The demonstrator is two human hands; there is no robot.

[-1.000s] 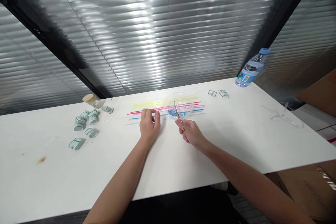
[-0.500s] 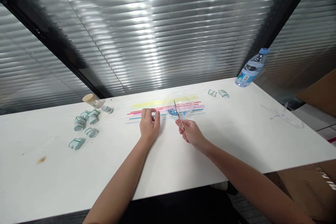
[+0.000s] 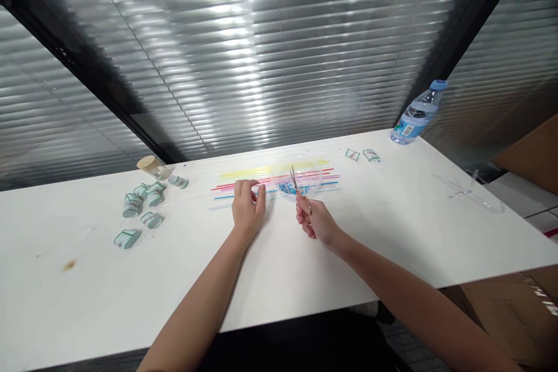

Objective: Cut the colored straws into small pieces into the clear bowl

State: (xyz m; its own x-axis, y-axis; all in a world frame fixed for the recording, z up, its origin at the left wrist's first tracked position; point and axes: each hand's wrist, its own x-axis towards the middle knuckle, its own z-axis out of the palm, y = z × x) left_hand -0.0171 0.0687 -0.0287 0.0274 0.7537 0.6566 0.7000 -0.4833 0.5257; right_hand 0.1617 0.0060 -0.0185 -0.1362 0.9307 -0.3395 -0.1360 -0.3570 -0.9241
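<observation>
My right hand (image 3: 320, 222) grips a pair of scissors (image 3: 300, 193) with rose-gold handles, blades pointing away and slightly apart. Beyond the blades stands a clear round bowl (image 3: 320, 177) with small blue pieces (image 3: 288, 187) in its bottom. My left hand (image 3: 247, 206) rests on the table left of the bowl, its fingers curled and thumb near the index fingertip. Whatever lies in that pinch is too small to make out. Long thin strips in yellow (image 3: 244, 173), red (image 3: 220, 188) and blue (image 3: 222, 197) lie beside and behind the bowl.
Several small green-and-white packets (image 3: 152, 220) lie to the left near a jar with a tan lid (image 3: 150, 164). Two similar packets (image 3: 371, 155) sit at the back right, before a water bottle (image 3: 416, 116). A clear plastic piece (image 3: 473, 195) lies near the table's right edge.
The scissors have turned in my right hand, and their blades now show a small gap. My right hand has shifted slightly right; my left hand stays almost still.
</observation>
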